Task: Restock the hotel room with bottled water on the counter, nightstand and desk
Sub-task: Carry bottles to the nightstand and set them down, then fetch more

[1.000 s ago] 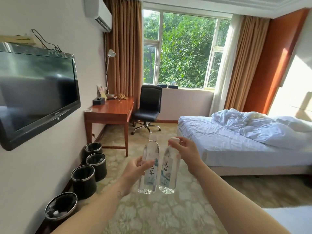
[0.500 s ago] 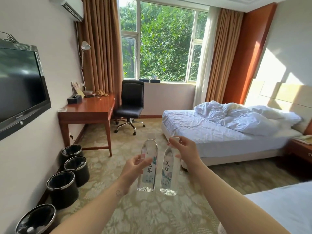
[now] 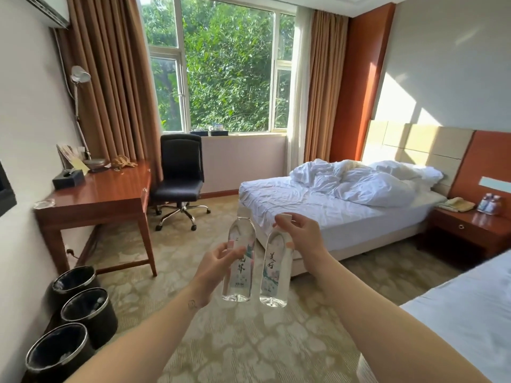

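I hold two clear water bottles upright in front of me over the carpet. My left hand (image 3: 214, 268) grips the left bottle (image 3: 239, 272) around its middle. My right hand (image 3: 302, 240) holds the right bottle (image 3: 275, 275) near its neck and white cap. The wooden desk (image 3: 105, 193) stands at the left wall. The wooden nightstand (image 3: 470, 225) sits at the right beside the bed, with two small bottles (image 3: 490, 204) on it. No counter is in view.
Three black bins (image 3: 88, 308) line the left wall below the desk. A black office chair (image 3: 179, 178) stands by the window. An unmade bed (image 3: 331, 200) fills the middle right; a second bed's corner (image 3: 470, 322) is at the lower right. A tissue box (image 3: 67, 179) and lamp (image 3: 80, 76) sit on the desk.
My view has turned right and moved forward: the TV has slid out at the left and the nightstand has come into view. Both hands still hold the bottles the same way.
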Tool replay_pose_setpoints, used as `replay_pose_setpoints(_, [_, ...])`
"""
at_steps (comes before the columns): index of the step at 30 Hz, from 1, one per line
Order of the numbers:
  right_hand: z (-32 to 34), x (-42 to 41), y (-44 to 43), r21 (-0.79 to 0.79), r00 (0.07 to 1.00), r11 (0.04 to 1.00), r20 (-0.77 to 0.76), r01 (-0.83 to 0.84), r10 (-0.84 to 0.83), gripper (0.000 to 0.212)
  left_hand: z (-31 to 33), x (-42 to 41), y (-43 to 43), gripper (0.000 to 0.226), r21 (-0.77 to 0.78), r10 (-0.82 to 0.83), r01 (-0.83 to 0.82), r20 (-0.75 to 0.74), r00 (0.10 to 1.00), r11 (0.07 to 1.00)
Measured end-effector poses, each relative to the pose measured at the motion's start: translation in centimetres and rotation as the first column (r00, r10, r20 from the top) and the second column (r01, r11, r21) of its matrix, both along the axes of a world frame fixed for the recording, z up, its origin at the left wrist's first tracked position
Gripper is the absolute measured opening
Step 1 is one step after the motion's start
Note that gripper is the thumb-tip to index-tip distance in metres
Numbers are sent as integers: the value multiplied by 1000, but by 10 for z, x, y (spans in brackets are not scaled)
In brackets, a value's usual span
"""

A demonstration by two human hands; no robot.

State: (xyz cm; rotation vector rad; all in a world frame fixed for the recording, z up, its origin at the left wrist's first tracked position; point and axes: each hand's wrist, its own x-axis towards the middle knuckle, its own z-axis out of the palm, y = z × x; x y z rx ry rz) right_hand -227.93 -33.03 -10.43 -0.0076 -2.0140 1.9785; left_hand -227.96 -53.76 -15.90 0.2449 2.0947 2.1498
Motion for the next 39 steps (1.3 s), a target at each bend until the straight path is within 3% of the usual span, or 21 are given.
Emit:
replay_pose_setpoints(11, [0, -30, 1, 0, 983, 984, 49, 179, -179, 20, -3, -61, 3, 73, 9, -134, 134, -9, 991, 991])
replay_pose_setpoints(23, [-9, -62, 71, 13, 957, 960, 73, 280, -280, 32, -16, -128, 83, 24, 21, -249, 249, 13, 968, 968])
replay_pose_setpoints(34, [-3, -128, 195, 15, 926, 930, 82, 368, -368, 36, -12, -209, 214, 31, 37, -310, 308, 55, 949, 951])
replay_pose_setpoints(39, [0, -151, 251, -10, 903, 905, 65, 426, -425, 27, -10, -237, 274, 47, 44, -348, 346, 84, 934, 937])
